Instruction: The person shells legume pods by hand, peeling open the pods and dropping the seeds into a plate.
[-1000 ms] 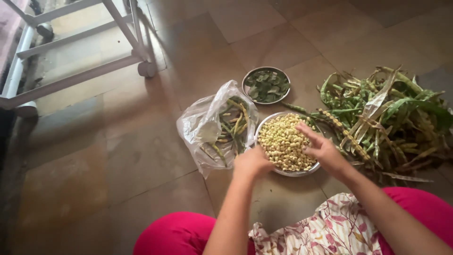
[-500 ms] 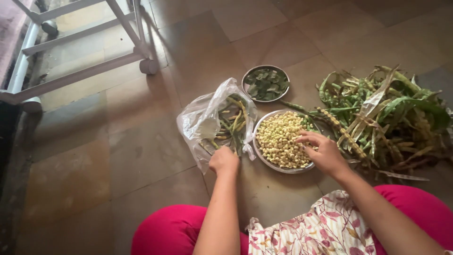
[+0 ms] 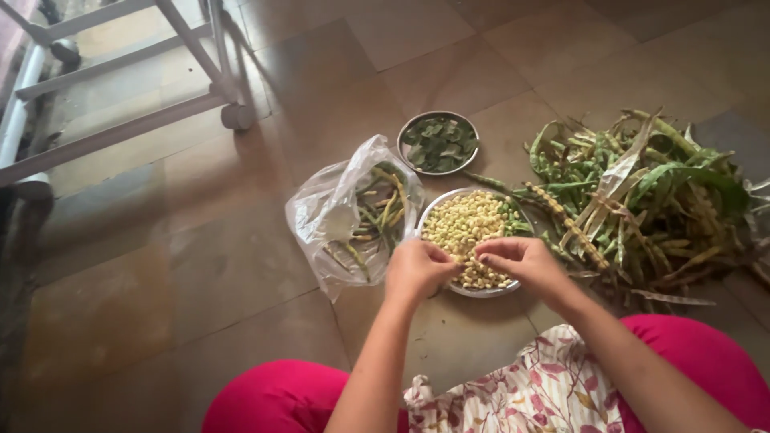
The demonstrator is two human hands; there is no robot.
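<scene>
Both hands meet over the near rim of the metal plate (image 3: 437,210) of shelled beans (image 3: 465,224) on the floor. The left hand (image 3: 417,271) is curled, the right hand (image 3: 521,261) pinching; what they grip is hidden. Clear bag of pods (image 3: 353,212) lies left, a pod heap (image 3: 642,192) right.

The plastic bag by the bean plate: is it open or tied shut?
Open. The clear plastic bag lies on the floor with its mouth spread wide towards the plate, and long pods show inside.
</scene>
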